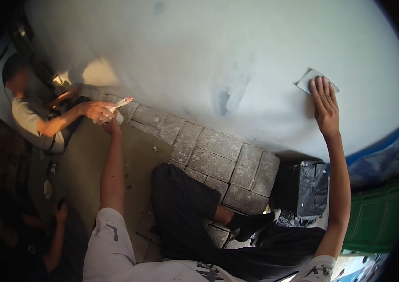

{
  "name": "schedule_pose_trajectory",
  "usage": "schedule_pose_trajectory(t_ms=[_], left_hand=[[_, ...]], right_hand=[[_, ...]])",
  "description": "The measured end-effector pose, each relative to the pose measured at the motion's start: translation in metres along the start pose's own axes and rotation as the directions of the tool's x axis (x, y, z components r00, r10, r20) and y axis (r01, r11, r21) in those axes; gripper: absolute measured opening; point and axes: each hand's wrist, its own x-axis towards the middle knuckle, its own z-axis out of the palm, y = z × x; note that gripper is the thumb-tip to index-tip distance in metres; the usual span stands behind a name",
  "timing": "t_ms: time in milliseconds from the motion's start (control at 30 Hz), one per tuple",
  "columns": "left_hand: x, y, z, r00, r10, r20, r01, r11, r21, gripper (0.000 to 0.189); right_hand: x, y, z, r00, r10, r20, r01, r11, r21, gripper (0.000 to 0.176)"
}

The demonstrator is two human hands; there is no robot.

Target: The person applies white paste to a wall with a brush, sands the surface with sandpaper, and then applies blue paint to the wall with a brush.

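My right hand [325, 105] presses a sheet of sandpaper [309, 75] flat against the pale wall [265, 51], its fingers together over the pale back. Dark curled edges show on the sheet. Far to the left, my left hand [111, 126] is raised and closed around a white cup-like container [120, 118]. A co-worker's hand [97, 112] meets mine there and touches or holds the same item. From between the two hands sticks a pale, flat tool with a reddish tip [125, 101], perhaps a brush. My left fingertips are partly hidden.
Grey paving blocks [211, 152] run along the wall's foot. A box wrapped in black plastic [312, 188] stands beside my foot. The co-worker [30, 110] sits at left; another person's hand [61, 214] shows at lower left. Dark smudges [224, 99] mark the wall.
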Motion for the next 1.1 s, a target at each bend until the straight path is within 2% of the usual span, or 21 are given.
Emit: schedule_pose_trajectory(t_ms=[33, 100, 133, 200, 333, 400, 433, 567, 633, 667, 733, 767, 833, 900, 933, 967, 1033, 1100], left_hand=[[0.011, -0.003, -0.004, 1.000, 0.010, 0.007, -0.011, 0.999, 0.039, 0.070], [0.013, 0.012, 0.000, 0.990, 0.130, -0.051, -0.133, 0.989, -0.064, 0.070], [0.015, 0.024, -0.001, 0.988, 0.136, -0.076, -0.140, 0.989, -0.046, 0.070], [0.023, 0.054, -0.002, 0.992, 0.120, -0.030, -0.123, 0.987, -0.105, 0.072], [0.052, 0.078, -0.001, 0.986, 0.167, -0.012, -0.167, 0.970, -0.175, 0.069], [0.065, 0.088, -0.003, 0.969, 0.240, -0.054, -0.245, 0.962, -0.121, 0.072], [0.073, 0.093, -0.009, 0.969, 0.248, -0.005, -0.248, 0.965, -0.082, 0.079], [0.105, 0.077, -0.017, 0.956, 0.283, -0.071, -0.290, 0.948, -0.130, 0.090], [0.120, 0.059, -0.025, 0.988, 0.151, 0.007, -0.151, 0.988, 0.003, 0.120], [0.119, 0.059, -0.027, 0.988, 0.151, 0.013, -0.151, 0.988, 0.003, 0.120], [0.098, 0.059, -0.022, 0.979, -0.046, -0.197, 0.095, 0.964, 0.249, 0.122], [0.084, 0.052, -0.019, 0.978, -0.045, -0.202, 0.092, 0.969, 0.230, 0.122], [0.026, 0.063, -0.009, 0.997, -0.061, -0.036, 0.064, 0.996, 0.070, 0.105], [-0.041, 0.038, 0.008, 0.973, -0.007, 0.229, 0.045, 0.986, -0.159, 0.076], [-0.083, 0.042, 0.012, 0.914, -0.093, 0.396, 0.179, 0.966, -0.186, 0.066], [-0.131, 0.053, 0.017, 0.814, -0.161, 0.558, 0.313, 0.931, -0.188, 0.057], [-0.229, 0.077, 0.032, 0.675, -0.145, 0.723, 0.388, 0.904, -0.180, 0.053], [-0.314, 0.102, 0.037, 0.483, -0.086, 0.872, 0.477, 0.861, -0.179, 0.053]], right_hand=[[-0.002, 0.001, 0.001, 1.000, 0.014, 0.026, -0.013, 1.000, -0.018, 0.058], [-0.003, 0.002, 0.003, 0.998, 0.022, 0.054, -0.021, 0.999, -0.026, 0.055], [-0.003, 0.003, 0.003, 0.998, 0.022, 0.059, -0.020, 1.000, -0.023, 0.054], [-0.006, 0.005, 0.010, 1.000, 0.001, 0.030, -0.001, 1.000, -0.025, 0.054], [-0.010, 0.009, 0.011, 0.999, 0.000, 0.053, 0.002, 0.999, -0.045, 0.054], [-0.010, 0.009, 0.013, 0.998, 0.001, 0.059, 0.002, 0.999, -0.052, 0.053], [-0.011, 0.010, 0.013, 0.998, 0.008, 0.068, -0.005, 0.999, -0.047, 0.053], [-0.014, 0.013, 0.017, 0.998, 0.004, 0.057, -0.002, 0.999, -0.043, 0.055], [-0.014, 0.013, 0.022, 0.999, 0.011, 0.051, -0.009, 0.999, -0.035, 0.056], [-0.016, 0.013, 0.021, 0.999, 0.016, 0.051, -0.014, 0.999, -0.036, 0.057], [-0.012, 0.009, 0.017, 0.998, 0.017, 0.066, -0.014, 0.999, -0.036, 0.059], [-0.011, 0.009, 0.013, 0.997, 0.011, 0.079, -0.008, 0.999, -0.037, 0.060], [-0.013, 0.011, 0.017, 0.999, -0.004, 0.045, 0.005, 1.000, -0.025, 0.062], [-0.011, 0.007, 0.014, 0.999, 0.016, 0.030, -0.016, 1.000, -0.002, 0.060], [-0.010, 0.007, 0.012, 1.000, 0.017, 0.023, -0.017, 1.000, 0.011, 0.061], [-0.008, 0.005, 0.009, 1.000, 0.015, 0.024, -0.016, 0.999, 0.029, 0.068], [-0.008, 0.005, 0.004, 0.999, 0.028, 0.047, -0.030, 0.998, 0.048, 0.066], [-0.003, 0.002, -0.004, 0.997, 0.031, 0.066, -0.033, 0.999, 0.033, 0.057]])
